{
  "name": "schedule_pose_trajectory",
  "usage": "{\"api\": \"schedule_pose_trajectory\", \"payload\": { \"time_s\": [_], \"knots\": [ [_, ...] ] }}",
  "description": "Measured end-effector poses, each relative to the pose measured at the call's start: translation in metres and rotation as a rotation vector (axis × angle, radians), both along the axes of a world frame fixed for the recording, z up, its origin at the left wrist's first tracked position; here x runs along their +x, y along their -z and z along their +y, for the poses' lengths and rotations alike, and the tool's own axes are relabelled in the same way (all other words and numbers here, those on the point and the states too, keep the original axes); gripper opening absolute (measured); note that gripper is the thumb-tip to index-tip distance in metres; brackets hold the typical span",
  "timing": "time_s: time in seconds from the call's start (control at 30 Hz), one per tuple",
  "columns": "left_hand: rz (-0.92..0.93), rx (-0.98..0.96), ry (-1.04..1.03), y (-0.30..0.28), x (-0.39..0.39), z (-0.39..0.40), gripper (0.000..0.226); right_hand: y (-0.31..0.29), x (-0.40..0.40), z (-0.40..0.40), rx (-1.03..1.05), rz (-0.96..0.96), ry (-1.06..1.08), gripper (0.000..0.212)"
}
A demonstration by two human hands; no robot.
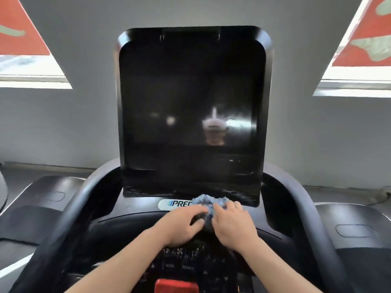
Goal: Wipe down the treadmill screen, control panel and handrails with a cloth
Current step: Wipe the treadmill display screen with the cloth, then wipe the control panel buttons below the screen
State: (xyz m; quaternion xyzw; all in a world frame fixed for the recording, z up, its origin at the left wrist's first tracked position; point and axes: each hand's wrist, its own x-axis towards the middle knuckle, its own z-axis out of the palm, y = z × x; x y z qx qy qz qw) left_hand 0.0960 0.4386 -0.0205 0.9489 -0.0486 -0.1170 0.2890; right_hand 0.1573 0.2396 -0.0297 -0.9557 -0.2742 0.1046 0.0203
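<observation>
A large dark treadmill screen (190,102) stands upright in front of me, switched off, with dim reflections on the glass. Just below it, a bunched blue-grey cloth (208,203) lies on the console beside the brand label (175,203). My left hand (182,226) and my right hand (232,225) both hold the cloth, fingers curled into it from either side. The control panel (182,261) with its buttons lies beneath my wrists. Curved black handrails run down on the left (69,212) and on the right (306,218).
A red stop button (176,285) sits at the bottom centre of the panel. Neighbouring treadmill consoles flank me on the left (42,199) and right (355,229). A grey wall with windows and red banners (372,34) is behind the screen.
</observation>
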Motion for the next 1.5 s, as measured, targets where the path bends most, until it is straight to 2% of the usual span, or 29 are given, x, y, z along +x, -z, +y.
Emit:
{"api": "schedule_pose_trajectory", "payload": {
  "time_s": [0.03,0.13,0.17,0.3,0.4,0.57,0.67,0.73,0.8,0.87,0.93,1.1,1.2,1.33,1.4,1.5],
  "knots": [
    [-0.007,0.037,-0.074,0.000,-0.016,0.017,0.040,0.000,0.002,0.006,-0.040,-0.027,0.009,0.054],
    [-0.027,0.127,-0.285,0.005,-0.067,0.065,0.036,-0.003,0.003,0.029,-0.015,-0.152,-0.001,0.022],
    [-0.045,0.136,-0.338,0.006,-0.081,0.077,0.036,-0.001,0.002,0.039,0.011,-0.157,-0.039,0.019],
    [-0.029,0.051,-0.464,0.012,-0.113,0.103,0.031,0.004,-0.013,0.085,0.173,-0.078,-0.193,0.021],
    [0.042,-0.088,-0.508,0.017,-0.117,0.109,0.022,0.008,-0.022,0.092,0.239,-0.042,-0.199,0.023],
    [0.072,-0.188,-0.432,0.018,-0.115,0.119,0.022,0.016,-0.013,0.059,0.287,-0.047,0.048,0.013],
    [0.145,-0.152,-0.341,0.012,-0.109,0.125,0.029,0.017,-0.010,0.046,0.329,-0.029,0.228,0.017],
    [0.178,-0.090,-0.244,0.007,-0.101,0.122,0.040,0.003,-0.007,0.038,0.578,0.095,0.504,0.014],
    [0.183,-0.042,-0.125,0.000,-0.095,0.113,0.041,-0.014,-0.008,0.018,0.883,0.155,0.753,0.009],
    [0.171,-0.010,-0.013,-0.003,-0.090,0.102,0.040,-0.029,-0.022,-0.007,1.136,0.136,0.883,0.011],
    [0.143,0.011,0.107,-0.005,-0.086,0.086,0.048,-0.044,-0.047,-0.024,1.254,0.072,0.936,0.013],
    [0.020,0.190,0.371,0.005,-0.083,0.046,0.063,-0.049,-0.130,-0.038,0.973,-0.206,0.867,0.009],
    [-0.013,0.259,0.388,0.012,-0.083,0.038,0.065,-0.004,-0.167,-0.034,0.778,-0.217,0.768,0.019],
    [-0.035,0.248,0.417,0.008,-0.080,0.043,0.064,0.059,-0.189,-0.019,0.497,-0.311,0.531,0.038],
    [-0.035,0.251,0.409,0.008,-0.080,0.041,0.065,0.071,-0.184,-0.017,0.450,-0.314,0.509,0.054],
    [-0.041,0.283,0.379,0.014,-0.082,0.037,0.066,0.071,-0.165,-0.014,0.476,-0.351,0.530,0.058]
  ]
}}
